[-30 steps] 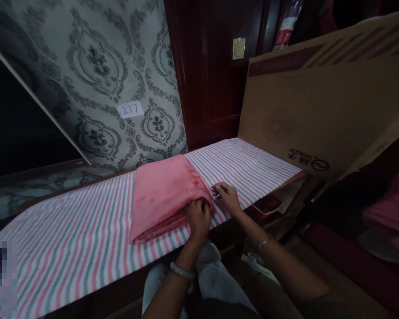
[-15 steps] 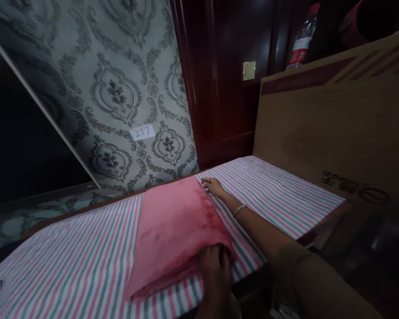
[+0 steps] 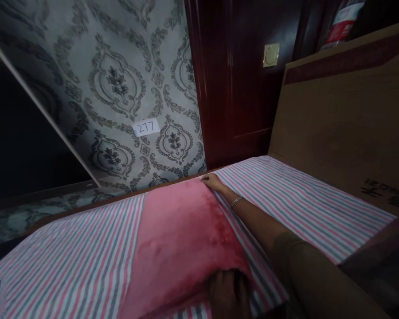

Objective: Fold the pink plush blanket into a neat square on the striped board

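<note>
A folded pink cloth (image 3: 179,235), plush at its right edge and thick like a blanket or towel, lies flat on a striped sheet (image 3: 83,248). My right hand (image 3: 211,180), with a bracelet on the wrist, reaches across to the far right corner; its fingers are pinched closed on that corner. At the near right corner, my left hand (image 3: 228,294) is closed on the cloth's edge. Its fingertips are tucked in the folds and hidden, and the hand is dark and slightly blurred.
A large cardboard box (image 3: 339,115) stands at the right, with a labelled bottle (image 3: 341,26) above its top edge. Behind the sheet are a patterned wall (image 3: 119,88) with a paper label (image 3: 146,127) and a dark red door or panel (image 3: 242,102). A dark screen-like panel (image 3: 23,133) is at the left.
My right hand has moved from just beside the far right corner onto it and closed there. My left hand stays at the near edge. The view has shifted, so the cloth appears larger and closer.
</note>
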`<action>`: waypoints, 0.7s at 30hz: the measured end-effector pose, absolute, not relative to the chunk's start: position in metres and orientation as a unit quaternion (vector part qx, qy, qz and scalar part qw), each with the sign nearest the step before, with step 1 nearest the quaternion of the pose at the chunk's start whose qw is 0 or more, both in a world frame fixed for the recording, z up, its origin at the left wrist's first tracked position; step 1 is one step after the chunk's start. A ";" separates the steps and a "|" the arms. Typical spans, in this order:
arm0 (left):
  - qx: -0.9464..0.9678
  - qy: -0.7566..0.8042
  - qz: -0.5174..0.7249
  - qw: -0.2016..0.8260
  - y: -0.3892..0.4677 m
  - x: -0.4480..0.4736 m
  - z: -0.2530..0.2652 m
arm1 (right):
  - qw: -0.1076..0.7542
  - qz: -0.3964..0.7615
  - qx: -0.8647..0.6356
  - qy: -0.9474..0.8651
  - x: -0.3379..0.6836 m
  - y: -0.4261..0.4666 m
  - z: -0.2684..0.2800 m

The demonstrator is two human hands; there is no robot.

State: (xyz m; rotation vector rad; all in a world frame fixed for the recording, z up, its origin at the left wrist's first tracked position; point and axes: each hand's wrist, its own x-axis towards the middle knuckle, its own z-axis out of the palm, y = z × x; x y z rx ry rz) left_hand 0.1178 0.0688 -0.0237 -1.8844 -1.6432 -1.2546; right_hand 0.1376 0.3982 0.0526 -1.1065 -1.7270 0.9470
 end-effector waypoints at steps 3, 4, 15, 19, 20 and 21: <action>-0.674 -0.579 -0.436 0.146 0.063 0.119 -0.019 | 0.421 0.329 -0.469 -0.703 0.135 0.400 0.055; -0.679 -0.574 -0.436 0.139 0.061 0.119 -0.017 | 0.420 0.314 -0.480 -0.703 0.134 0.402 0.056; -0.749 -0.542 -0.344 0.166 0.062 0.124 -0.014 | 0.380 0.252 -0.562 -0.691 0.125 0.409 0.052; -0.746 -0.543 -0.352 0.157 0.061 0.125 -0.007 | 0.360 0.272 -0.556 -0.698 0.138 0.396 0.055; -0.738 -0.547 -0.363 0.154 0.061 0.127 -0.005 | 0.349 0.281 -0.555 -0.701 0.142 0.392 0.057; -0.730 -0.550 -0.376 0.153 0.062 0.128 -0.003 | 0.334 0.287 -0.559 -0.703 0.146 0.387 0.058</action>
